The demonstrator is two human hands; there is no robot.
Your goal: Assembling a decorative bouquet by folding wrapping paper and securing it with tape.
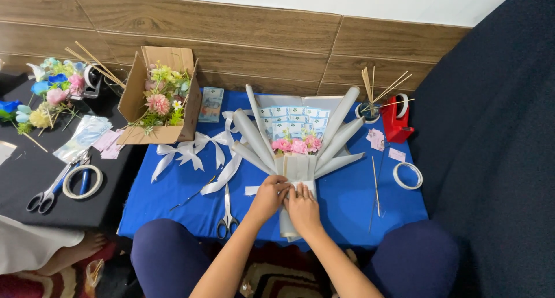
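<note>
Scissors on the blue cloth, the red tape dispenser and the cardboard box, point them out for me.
scissors (pixel 227 212), head view, on the pivot above the handles.
red tape dispenser (pixel 396 124), head view, on its red body.
cardboard box (pixel 134 95), head view, on its left flap.

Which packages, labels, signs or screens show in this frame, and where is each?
Cardboard box: brown, open, tipped on its side at the blue table's left edge, artificial flowers inside.
Clear plastic packets: flat, shiny, on the black table left of the box.
Small pink slips: rectangular, on the blue cloth near the red tape dispenser.
No signs or screens.
</note>
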